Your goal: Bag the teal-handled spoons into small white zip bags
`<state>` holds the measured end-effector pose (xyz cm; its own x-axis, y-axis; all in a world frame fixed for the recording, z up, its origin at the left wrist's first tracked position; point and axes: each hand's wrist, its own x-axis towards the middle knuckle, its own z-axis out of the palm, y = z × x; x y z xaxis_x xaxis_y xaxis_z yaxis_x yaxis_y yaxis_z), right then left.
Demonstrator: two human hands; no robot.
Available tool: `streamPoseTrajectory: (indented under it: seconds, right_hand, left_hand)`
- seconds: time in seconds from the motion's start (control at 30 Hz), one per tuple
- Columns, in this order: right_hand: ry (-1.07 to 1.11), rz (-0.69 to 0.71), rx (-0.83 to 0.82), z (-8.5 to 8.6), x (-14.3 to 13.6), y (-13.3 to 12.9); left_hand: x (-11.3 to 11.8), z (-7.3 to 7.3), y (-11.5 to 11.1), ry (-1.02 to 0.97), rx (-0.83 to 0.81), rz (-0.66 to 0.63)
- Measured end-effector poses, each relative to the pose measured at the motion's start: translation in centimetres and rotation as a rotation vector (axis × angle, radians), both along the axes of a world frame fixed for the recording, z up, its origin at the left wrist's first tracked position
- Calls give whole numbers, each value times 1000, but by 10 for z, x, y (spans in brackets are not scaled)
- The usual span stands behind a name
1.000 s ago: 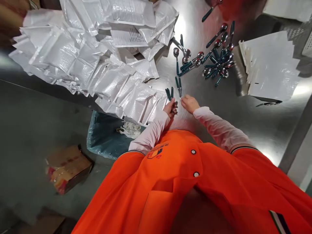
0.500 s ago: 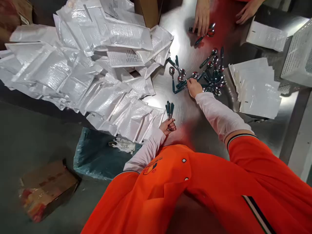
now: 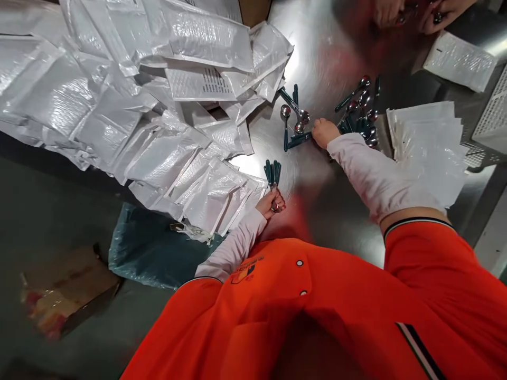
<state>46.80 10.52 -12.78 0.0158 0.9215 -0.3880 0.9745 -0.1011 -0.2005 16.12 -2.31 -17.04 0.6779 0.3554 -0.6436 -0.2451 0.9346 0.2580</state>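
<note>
My left hand (image 3: pixel 271 204) is closed round the metal ends of several spoons (image 3: pixel 272 171), whose dark green handles point up, away from me. My right hand (image 3: pixel 325 132) has its fingers pressed together at a spoon (image 3: pixel 300 138) lying on the metal table; whatever is between the fingertips is hidden. Right of that hand is a heap of green-handled spoons (image 3: pixel 358 119). Left of it a few loose spoons (image 3: pixel 285 119) lie near the white packets.
White padded packets (image 3: pixel 214 42) are piled at the left. At the right are flat white envelopes (image 3: pixel 430 142) and a white basket (image 3: pixel 493 113). Another person's hands (image 3: pixel 447 13) hold spoons at the top right. A blue-green bag (image 3: pixel 150 253) and a carton (image 3: pixel 71 287) are below.
The view has shifted somewhat. The other person's hands have come together at the top right, with spoons lifted from the table. My left hand keeps its bunch; my right stays by the spoons.
</note>
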Motion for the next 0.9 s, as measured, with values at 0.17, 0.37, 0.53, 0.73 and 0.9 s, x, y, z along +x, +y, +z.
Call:
streamPoseTrajectory:
  seconds: [0.17, 0.37, 0.53, 0.73, 0.9]
  right_hand:
    - [271, -95, -128, 11, -28, -39]
    - [1022, -379, -391, 10, -67, -95]
    - [882, -271, -208, 0, -85, -114]
    - [598, -35, -88, -5, -77, -83]
    - [158, -265, 245, -11, -57, -9]
  left_hand:
    - [24, -2, 25, 90, 112, 45]
    - [56, 9, 28, -8, 37, 10]
    - [52, 24, 16, -99, 20, -35]
    - [21, 14, 14, -134, -92, -119]
    - [-1, 4, 14, -174, -53, -8]
